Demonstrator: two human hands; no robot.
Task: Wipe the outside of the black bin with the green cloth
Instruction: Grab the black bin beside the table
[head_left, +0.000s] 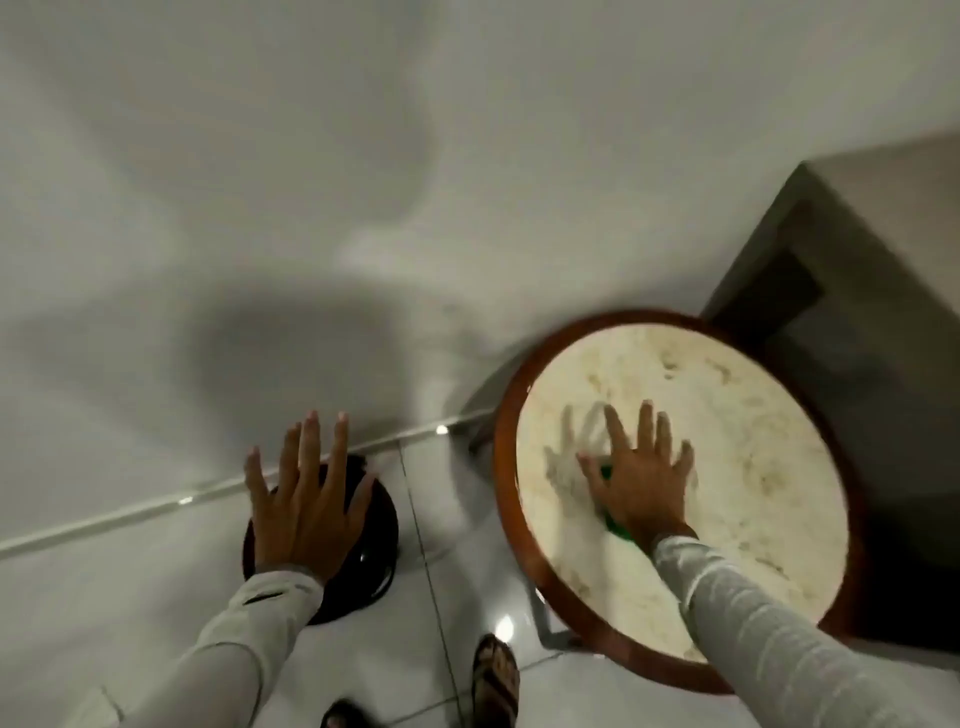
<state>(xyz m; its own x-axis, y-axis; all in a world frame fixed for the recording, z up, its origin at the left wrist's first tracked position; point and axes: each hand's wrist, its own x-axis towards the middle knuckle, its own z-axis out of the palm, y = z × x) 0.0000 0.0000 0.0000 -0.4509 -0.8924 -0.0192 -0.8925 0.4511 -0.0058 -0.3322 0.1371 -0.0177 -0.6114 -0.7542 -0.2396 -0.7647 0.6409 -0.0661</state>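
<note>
You're looking down at a glossy white tiled floor (457, 597), with thin dark grout lines and small bright glints of light bouncing off it. A plain pale wall (311, 156) fills the far side, soft shadows spread across it, meeting the floor at a light baseboard (130, 512). On your right stands a round table (727, 415), marbled cream top inside a reddish-brown wooden rim. Beyond it, far right, a grey boxy cabinet (872, 234) sits in shadow.

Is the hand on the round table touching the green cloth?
Touching. In the head view the right hand lies flat over the green cloth on the round table, green peeking out beneath its palm.
</note>
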